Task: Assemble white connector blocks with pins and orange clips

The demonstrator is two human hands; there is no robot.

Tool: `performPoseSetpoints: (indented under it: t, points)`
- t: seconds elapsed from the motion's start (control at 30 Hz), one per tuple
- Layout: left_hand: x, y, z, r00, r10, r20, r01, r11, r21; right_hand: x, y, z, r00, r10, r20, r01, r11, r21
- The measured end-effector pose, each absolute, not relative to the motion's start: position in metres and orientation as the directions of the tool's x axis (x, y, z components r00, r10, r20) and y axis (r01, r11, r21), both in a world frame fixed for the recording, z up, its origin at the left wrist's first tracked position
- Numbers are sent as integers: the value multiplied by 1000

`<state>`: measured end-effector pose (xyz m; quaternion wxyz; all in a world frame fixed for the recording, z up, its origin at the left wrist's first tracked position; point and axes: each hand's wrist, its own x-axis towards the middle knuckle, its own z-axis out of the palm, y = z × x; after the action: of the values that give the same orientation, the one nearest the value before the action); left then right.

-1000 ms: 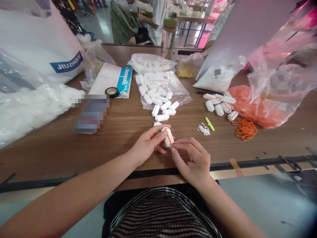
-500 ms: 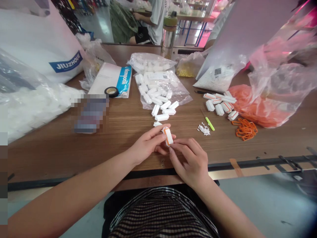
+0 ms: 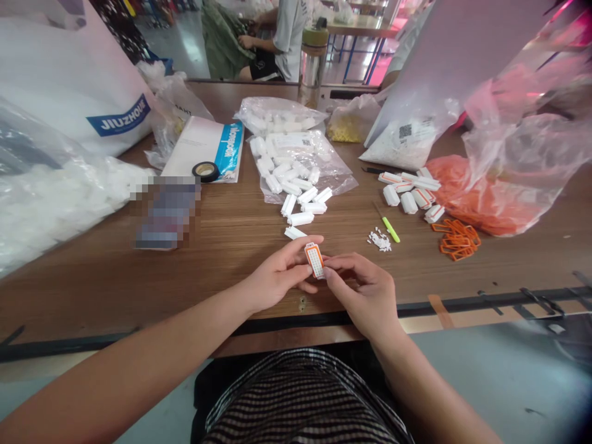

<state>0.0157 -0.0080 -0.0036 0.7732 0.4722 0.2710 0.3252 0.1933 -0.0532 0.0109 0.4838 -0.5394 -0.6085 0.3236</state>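
Note:
Between my hands is a white connector housing (image 3: 315,260) with rows of small holes and an orange seal around its face. My left hand (image 3: 280,271) grips it from the left, thumb and fingers closed on its sides. My right hand (image 3: 363,290) is closed at its lower right edge, thumb and fingertips touching it; whether a small part is pinched there I cannot make out. Just beyond lie several plain white housings (image 3: 300,218). To the right are small white pins (image 3: 380,240), a yellow-green pick tool (image 3: 391,229) and loose orange seals (image 3: 457,239).
White housings with orange seals (image 3: 409,191) lie right, beside a bag of orange seals (image 3: 490,197). A bag of white housings (image 3: 296,148) is at centre back, near a bottle (image 3: 312,61). Leftward are a notebook (image 3: 231,148), black tape (image 3: 205,171) and a large bag (image 3: 55,197). A person sits beyond.
The housing has turned so its holed face shows more fully. My right hand has shifted slightly up and right, its thumb now on the housing's lower right edge.

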Motion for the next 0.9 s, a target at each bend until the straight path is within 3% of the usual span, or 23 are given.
performPoseSetpoints:
  t: [0.2,0.37,0.53,0.7,0.9]
  points:
    - [14,-10,0,656,751,-69,-168,234,958,198,-49,13,53,990,133,236,117,-965]
    - [11,-14,2,688,725,-11,-41,54,998,200,-52,13,51,994,94,330,73,-941]
    - [9,-15,3,690,724,17,104,-122,987,200,-52,14,81,981,174,429,123,-895]
    - [9,-15,7,691,716,97,183,-304,935,201,-47,12,21,995,100,269,91,-959]
    - [12,-17,8,653,748,118,139,-272,952,201,-49,6,52,991,124,282,105,-954]
